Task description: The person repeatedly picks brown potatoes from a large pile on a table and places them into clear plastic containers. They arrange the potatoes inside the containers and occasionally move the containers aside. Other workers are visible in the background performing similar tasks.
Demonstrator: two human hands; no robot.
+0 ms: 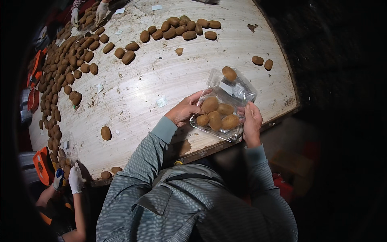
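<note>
Between my hands is a clear plastic clamshell box (205,128), its hinged lid (249,86) folded back away from me. Several brown kiwifruit (215,120) sit in the tray part. My left hand (186,110) grips the box's left side, thumb over the rim by the fruit. On the right side my right hand (252,122) holds the edge, thumb up and some fingers seen through the plastic. A single kiwifruit (229,73) shows at the lid's far end; whether it lies in the lid or beyond it I cannot tell. A white label (226,88) shows near the hinge.
A large heap of kiwifruit (65,66) covers the left of the worn white table (136,90). More kiwifruit (181,30) lie in a far row. Co-workers' gloved hands (75,178) work at lower left, others (102,13) at far left. Orange scales (42,166) stand along the left edge.
</note>
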